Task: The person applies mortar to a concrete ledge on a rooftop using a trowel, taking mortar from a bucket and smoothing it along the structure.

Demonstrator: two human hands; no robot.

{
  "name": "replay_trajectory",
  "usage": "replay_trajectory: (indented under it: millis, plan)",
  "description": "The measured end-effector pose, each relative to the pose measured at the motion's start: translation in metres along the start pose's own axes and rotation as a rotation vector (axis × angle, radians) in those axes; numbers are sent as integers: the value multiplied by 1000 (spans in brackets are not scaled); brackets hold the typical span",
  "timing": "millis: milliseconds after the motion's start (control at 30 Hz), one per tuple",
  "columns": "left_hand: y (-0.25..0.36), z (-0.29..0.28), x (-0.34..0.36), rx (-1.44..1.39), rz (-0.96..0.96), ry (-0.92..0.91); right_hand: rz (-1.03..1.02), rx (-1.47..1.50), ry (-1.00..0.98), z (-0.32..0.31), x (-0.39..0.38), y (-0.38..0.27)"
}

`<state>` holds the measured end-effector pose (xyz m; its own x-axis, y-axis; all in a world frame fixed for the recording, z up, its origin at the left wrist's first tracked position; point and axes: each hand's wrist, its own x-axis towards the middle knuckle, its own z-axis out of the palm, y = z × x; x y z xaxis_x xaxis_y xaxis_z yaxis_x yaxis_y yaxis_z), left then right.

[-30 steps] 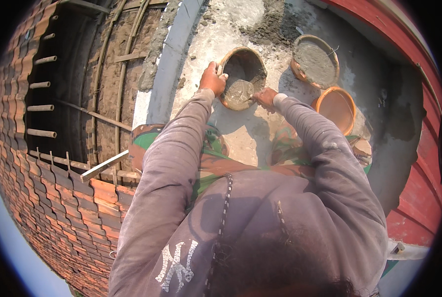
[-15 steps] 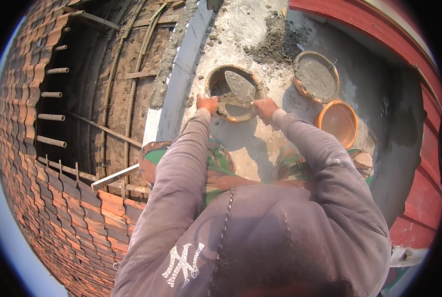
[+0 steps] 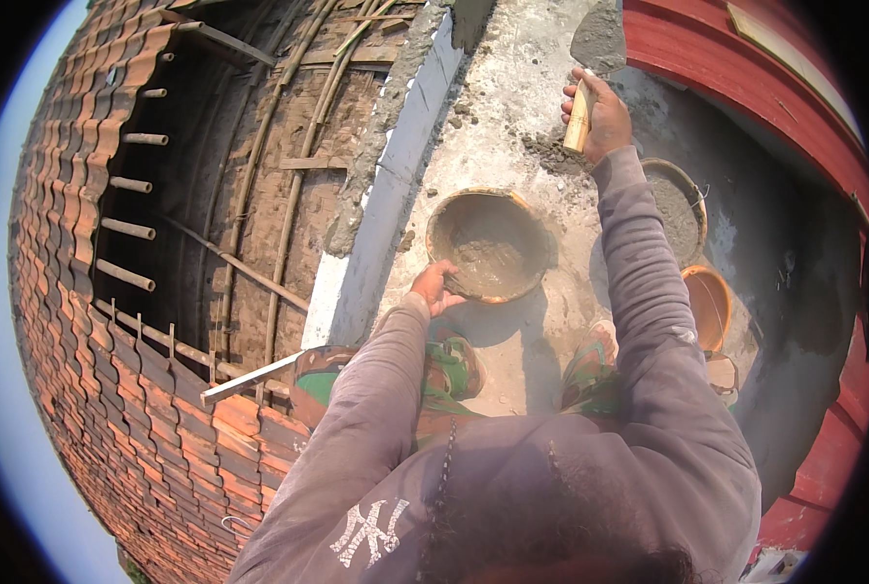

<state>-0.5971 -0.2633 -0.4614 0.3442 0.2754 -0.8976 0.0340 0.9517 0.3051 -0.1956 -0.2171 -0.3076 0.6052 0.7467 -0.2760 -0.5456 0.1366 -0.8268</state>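
Note:
My right hand (image 3: 597, 115) is raised at the upper middle, fingers wrapped round the pale wooden handle of a trowel (image 3: 598, 37), its blade coated in grey mortar, above a patch of loose wet mortar (image 3: 546, 148). My left hand (image 3: 435, 287) grips the lower-left rim of a round bucket (image 3: 520, 253) with grey mortar in the bottom. To its right, partly behind my right forearm, are a second bucket (image 3: 681, 207) holding grey mortar and an orange bucket (image 3: 710, 310).
A pale block wall edge (image 3: 393, 175) runs along my left. Beyond it lie exposed roof battens (image 3: 259, 175), a dark gap with protruding poles and terracotta tiles (image 3: 94, 360). A red panel (image 3: 746, 78) curves along the right, beside dark grey plastered surface (image 3: 799, 360).
My right hand has lifted the trowel out of the bucket and carried it up and right. My left hand stays on the rim. The view has shifted, putting the scene lower and rightward.

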Motion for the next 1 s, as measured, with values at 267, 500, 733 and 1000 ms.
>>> replay_trajectory:
  millis: [267,500,733,1000]
  plan:
    - [-12,11,-3,-18,45,-100,-470,-610,738,48,72,101]
    - [-16,13,7,-64,64,-31,-26,-829,-292,116,-106,205]
    - [-3,56,4,-2,191,-60,-28,-1487,-454,-33,-114,81]
    - [39,121,-88,567,556,144,24,-2095,-554,-54,-160,-41]
